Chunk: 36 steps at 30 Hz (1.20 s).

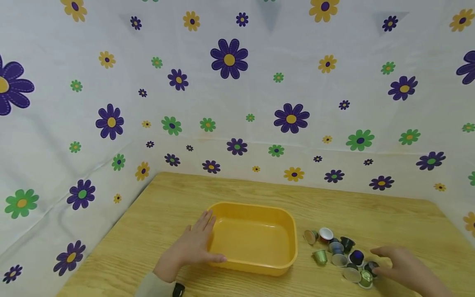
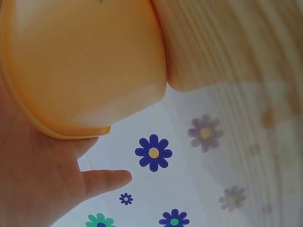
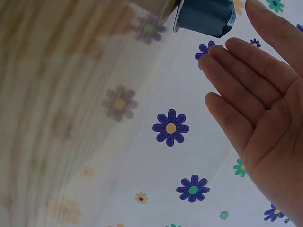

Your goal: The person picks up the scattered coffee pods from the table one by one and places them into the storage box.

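Observation:
A yellow plastic tub (image 1: 252, 239) stands on the wooden table with nothing inside. My left hand (image 1: 193, 247) rests on its left end, fingers extended along the rim and thumb over the front edge. In the left wrist view, the palm lies against the tub's outer wall (image 2: 94, 56). Right of the tub are several coffee capsules, among them a light green capsule (image 1: 320, 257) and a dark purple capsule (image 1: 356, 258). My right hand (image 1: 406, 268) hovers at the group's right side, thumb near a black capsule (image 1: 371, 267). The right wrist view shows extended fingers beside a dark capsule (image 3: 203, 18).
A white cloth with printed flowers (image 1: 229, 60) hangs behind and beside the table (image 1: 167, 198). Near my left wrist, a small black object (image 1: 178, 289) shows at the lower edge; its kind is unclear.

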Each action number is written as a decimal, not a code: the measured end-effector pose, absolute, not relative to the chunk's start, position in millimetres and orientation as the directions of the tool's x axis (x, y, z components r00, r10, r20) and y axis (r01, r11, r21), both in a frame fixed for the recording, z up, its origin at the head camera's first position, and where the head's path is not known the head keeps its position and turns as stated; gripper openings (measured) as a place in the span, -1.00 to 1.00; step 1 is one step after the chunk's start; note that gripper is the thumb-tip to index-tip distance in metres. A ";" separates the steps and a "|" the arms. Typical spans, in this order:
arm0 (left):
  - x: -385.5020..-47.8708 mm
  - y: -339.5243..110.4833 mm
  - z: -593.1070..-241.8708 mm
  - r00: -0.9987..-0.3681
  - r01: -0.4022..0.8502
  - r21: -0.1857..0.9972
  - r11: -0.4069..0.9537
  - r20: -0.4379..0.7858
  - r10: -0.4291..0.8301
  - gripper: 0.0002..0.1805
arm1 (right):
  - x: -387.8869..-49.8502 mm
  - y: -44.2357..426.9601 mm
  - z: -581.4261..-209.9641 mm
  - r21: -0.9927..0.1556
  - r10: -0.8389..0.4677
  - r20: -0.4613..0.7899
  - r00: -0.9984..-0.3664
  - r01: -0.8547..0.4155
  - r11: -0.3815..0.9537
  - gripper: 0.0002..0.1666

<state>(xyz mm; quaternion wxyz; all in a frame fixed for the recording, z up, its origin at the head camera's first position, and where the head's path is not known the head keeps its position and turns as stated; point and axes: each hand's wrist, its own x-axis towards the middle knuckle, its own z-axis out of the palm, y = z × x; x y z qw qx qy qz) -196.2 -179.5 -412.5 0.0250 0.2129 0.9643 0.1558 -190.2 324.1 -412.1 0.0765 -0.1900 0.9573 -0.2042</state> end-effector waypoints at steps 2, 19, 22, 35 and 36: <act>-195.5 -179.7 -412.0 -0.909 0.399 0.314 0.861 0.013 0.416 0.20 | -190.9 324.0 -412.4 -0.419 -0.396 -0.086 -0.914 -0.328 0.847 -0.44; -195.3 -179.6 -408.4 -0.912 0.383 0.320 0.866 -0.014 0.409 0.23 | -194.6 318.8 -415.0 -0.496 -0.344 -0.259 -0.903 -0.181 0.849 -0.59; -194.8 -179.2 -408.4 -0.913 0.381 0.325 0.866 -0.017 0.408 0.22 | -194.8 320.5 -413.5 -0.485 -0.367 -0.241 -0.898 -0.216 0.847 -0.63; -196.5 -178.4 -410.6 -0.909 0.394 0.294 0.871 -0.012 0.416 0.22 | -193.5 326.0 -415.0 -0.497 -0.476 -0.172 -0.863 -0.341 0.798 -0.80; -195.9 -178.5 -410.2 -0.910 0.392 0.293 0.872 -0.015 0.414 0.22 | -193.6 325.6 -415.9 -0.499 -0.480 -0.172 -0.860 -0.344 0.795 -0.80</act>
